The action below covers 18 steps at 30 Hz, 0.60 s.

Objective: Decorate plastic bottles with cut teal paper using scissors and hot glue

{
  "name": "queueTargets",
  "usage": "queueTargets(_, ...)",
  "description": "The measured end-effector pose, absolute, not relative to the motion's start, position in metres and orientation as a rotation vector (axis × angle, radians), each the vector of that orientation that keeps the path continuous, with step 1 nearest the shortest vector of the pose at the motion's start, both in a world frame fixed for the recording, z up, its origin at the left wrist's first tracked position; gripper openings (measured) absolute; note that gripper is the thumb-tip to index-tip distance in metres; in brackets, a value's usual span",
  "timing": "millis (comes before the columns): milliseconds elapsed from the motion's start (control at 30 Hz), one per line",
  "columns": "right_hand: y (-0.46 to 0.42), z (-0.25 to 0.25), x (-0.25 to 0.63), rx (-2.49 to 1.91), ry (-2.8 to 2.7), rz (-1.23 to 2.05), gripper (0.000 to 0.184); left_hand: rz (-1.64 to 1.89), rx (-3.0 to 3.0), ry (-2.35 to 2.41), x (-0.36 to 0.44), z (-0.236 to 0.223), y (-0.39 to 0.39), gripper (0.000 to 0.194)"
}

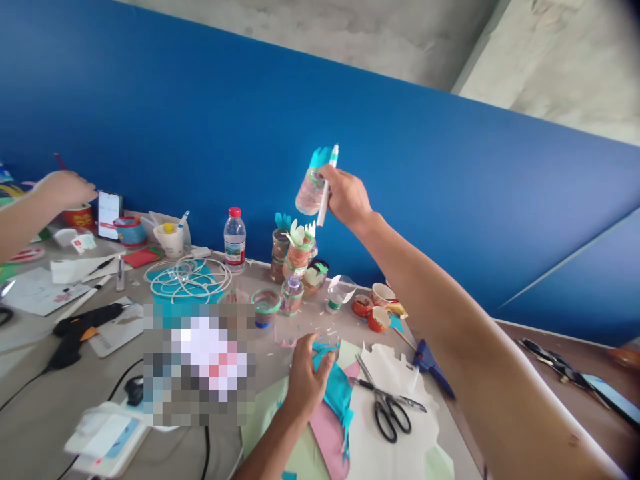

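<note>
Raised in front of the blue panel, my right hand grips a cut clear plastic bottle topped with blue paper petals. A white marker with a green end is held in the same hand, slanting alongside the bottle. Low over the table, my left hand has its thumb and fingers apart, at the edge of a cut blue paper piece. Pink paper lies under that piece. Black-handled scissors rest just to the right on white paper.
Decorated bottle pots, a purple-capped bottle and a red-capped water bottle stand at the back. A coiled white cable, glue gun and power strip are left. Another person's hand shows far left.
</note>
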State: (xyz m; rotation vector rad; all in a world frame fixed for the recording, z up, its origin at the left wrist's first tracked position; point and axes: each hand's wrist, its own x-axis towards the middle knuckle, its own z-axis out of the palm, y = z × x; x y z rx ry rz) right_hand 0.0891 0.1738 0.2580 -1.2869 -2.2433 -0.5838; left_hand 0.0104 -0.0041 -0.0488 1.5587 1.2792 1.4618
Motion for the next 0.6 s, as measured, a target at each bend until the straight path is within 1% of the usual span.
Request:
queueTargets(133,0.164,0.233,0.135,-1.182,-2.176,-0.664,0.025,1.444,1.561,1.274,0.011,-0.048,-0.004,0.044)
queueTargets(267,0.159,0.206,0.165,-1.233,-2.158,-0.658,0.026,1.439,1.556,1.268,0.01,-0.048,-0.004,0.043)
queueTargets(600,0.148,0.156,0.165,-1.372,-2.273,-0.539,0.034,1.393,1.577,1.316,0.008,-0.047,-0.003,0.043)
